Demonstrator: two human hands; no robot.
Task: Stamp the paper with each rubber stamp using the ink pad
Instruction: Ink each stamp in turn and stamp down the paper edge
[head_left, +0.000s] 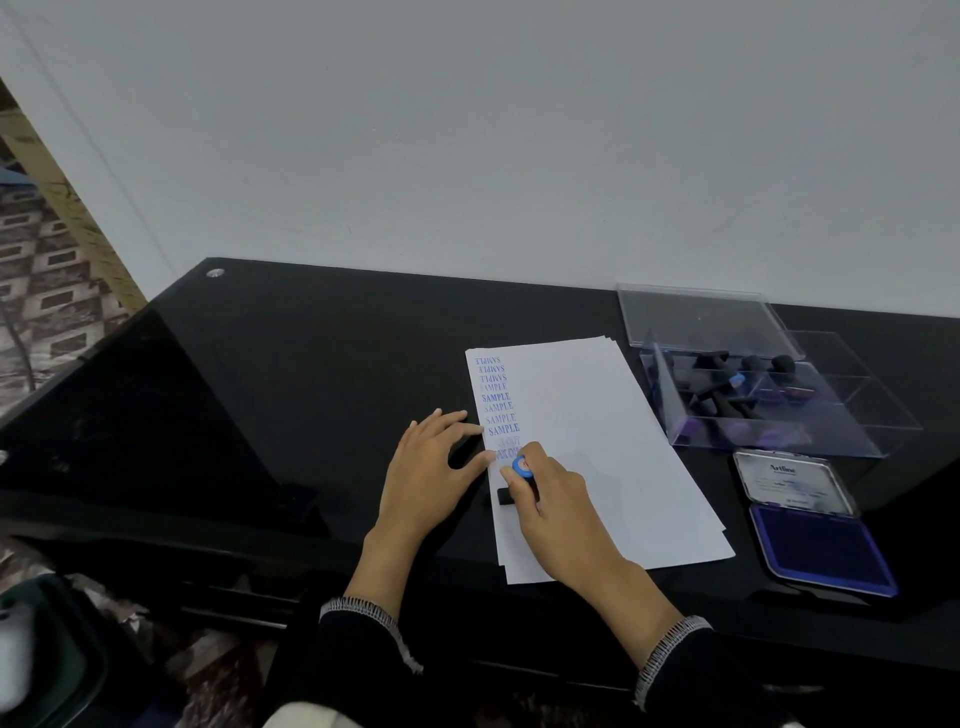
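1. The right hand (558, 499) is curled round a black rubber stamp (511, 493), its fingers wrapped about the handle with the blue cap at the top showing between thumb and forefinger. The stamp's black base sits on the paper near the sheet's left edge.
2. The left hand (428, 467) lies flat and relaxed, fingers straight. Its palm rests on the table and its fingertips touch the left edge of the paper, holding nothing.
3. The paper (597, 441) is a small stack of white sheets lying on the black table (260, 389). A column of blue "SAMPLE" prints runs down its left margin, with a smudged blue print just above the stamp.
4. To the right of the paper, an ink pad (821, 545) lies open, blue pad facing up, its lid tilted back at the far end.
5. Beyond the ink pad stands a clear plastic box (831, 415) with its lid raised. Several more black-handled stamps lie inside it.
6. Dark sleeves with pale trimmed cuffs cover both wrists.
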